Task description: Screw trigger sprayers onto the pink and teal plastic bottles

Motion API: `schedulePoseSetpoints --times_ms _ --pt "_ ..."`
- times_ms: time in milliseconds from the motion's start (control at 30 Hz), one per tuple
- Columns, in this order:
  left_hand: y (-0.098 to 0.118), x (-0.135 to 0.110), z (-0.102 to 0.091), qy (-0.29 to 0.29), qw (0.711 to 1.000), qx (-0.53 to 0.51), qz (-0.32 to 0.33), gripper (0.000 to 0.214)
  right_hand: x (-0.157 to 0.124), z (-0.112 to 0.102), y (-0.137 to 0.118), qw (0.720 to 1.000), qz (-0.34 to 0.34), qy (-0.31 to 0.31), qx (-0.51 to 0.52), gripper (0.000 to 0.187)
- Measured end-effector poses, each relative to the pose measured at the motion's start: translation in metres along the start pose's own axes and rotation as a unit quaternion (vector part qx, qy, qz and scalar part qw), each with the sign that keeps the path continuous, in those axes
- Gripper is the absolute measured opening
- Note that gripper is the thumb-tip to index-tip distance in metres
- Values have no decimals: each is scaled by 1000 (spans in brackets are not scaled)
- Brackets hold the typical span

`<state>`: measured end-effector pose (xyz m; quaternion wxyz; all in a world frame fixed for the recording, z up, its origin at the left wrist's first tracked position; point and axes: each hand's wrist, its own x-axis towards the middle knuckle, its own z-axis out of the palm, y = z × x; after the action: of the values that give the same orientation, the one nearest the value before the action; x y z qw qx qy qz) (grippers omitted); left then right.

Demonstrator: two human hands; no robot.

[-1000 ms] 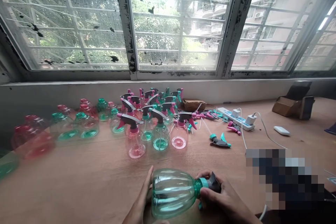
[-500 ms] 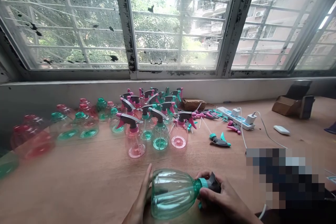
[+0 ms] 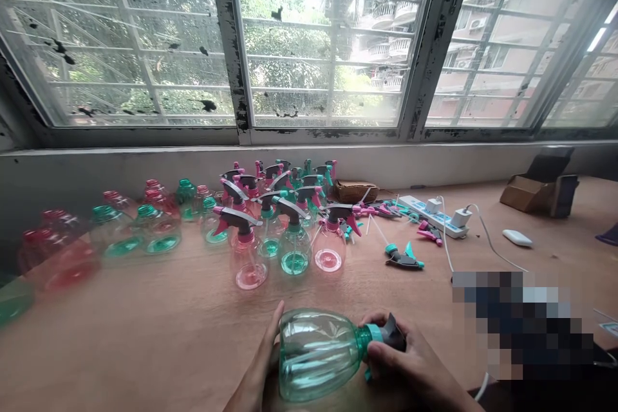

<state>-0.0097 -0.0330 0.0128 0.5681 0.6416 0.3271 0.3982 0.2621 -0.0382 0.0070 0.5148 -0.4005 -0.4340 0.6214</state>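
A clear green spray bottle (image 3: 318, 354) lies sideways between my two hands, low in the middle of the view. At its base end is my left hand (image 3: 258, 364), thumb up along the bottom and the other fingers mostly hidden behind the bottle. My right hand (image 3: 415, 360) grips the grey and teal trigger spray head (image 3: 393, 333) at the neck, with the thumb beside the teal collar (image 3: 374, 333). The trigger is partly covered by the fingers. Beyond the hands stand several pink and green bottles fitted with spray heads, such as a green one (image 3: 295, 248).
Several bottles without heads, one green (image 3: 159, 232), stand at the left. A loose spray head (image 3: 404, 261) lies right of the fitted bottles, near a power strip (image 3: 434, 217) with cables. Farther right are a white mouse-like object (image 3: 517, 238) and an open cardboard box (image 3: 528, 193).
The highlights on the held bottle have shifted, as if it turned slightly about its length. Both hands stay almost in the same place.
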Motion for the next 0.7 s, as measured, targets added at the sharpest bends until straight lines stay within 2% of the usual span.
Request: schedulePoseSetpoints --times_ms 200,367,467,600,700 --pt "-7 0 -7 4 1000 9 -21 105 0 -1 -1 1000 0 14 0 41" --pt "-2 1 -3 23 998 65 8 101 1 -3 1 1000 -10 27 -12 43" --pt "4 1 -1 6 998 62 11 104 0 -3 1 999 -13 26 -19 43" --pt "4 1 -3 -28 999 7 -14 110 -1 -1 0 999 -4 28 -26 44" --pt "1 1 -5 -24 999 15 -21 111 -1 -1 -1 999 1 31 -28 44"
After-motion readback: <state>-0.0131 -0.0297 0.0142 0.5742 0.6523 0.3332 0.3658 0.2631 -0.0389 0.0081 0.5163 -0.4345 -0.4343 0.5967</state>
